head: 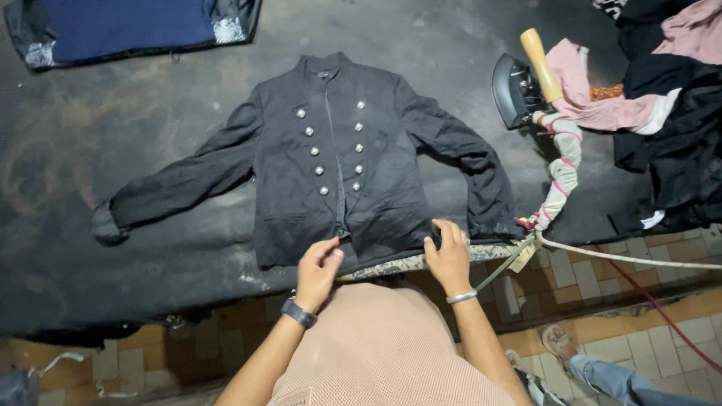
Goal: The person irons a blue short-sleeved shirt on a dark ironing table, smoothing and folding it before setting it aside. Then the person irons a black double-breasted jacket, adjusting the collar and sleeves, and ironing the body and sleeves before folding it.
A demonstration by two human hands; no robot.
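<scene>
light: dim, even | shadows: soft | focus: sharp | edges: slight distortion

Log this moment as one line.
left hand: on jacket hem | right hand: on hem | iron: upright, untouched

Black jacket [338, 165] with silver buttons [316, 151].

Both forearms reach forward from the body, bare to the elbow. The left hand [317, 265] bends at the wrist, fingers curled down and pinched together, a dark watch strapped just behind it. The right hand [449, 254] lies palm down, fingers spread slightly forward, a thin metal bangle on its wrist.
</scene>
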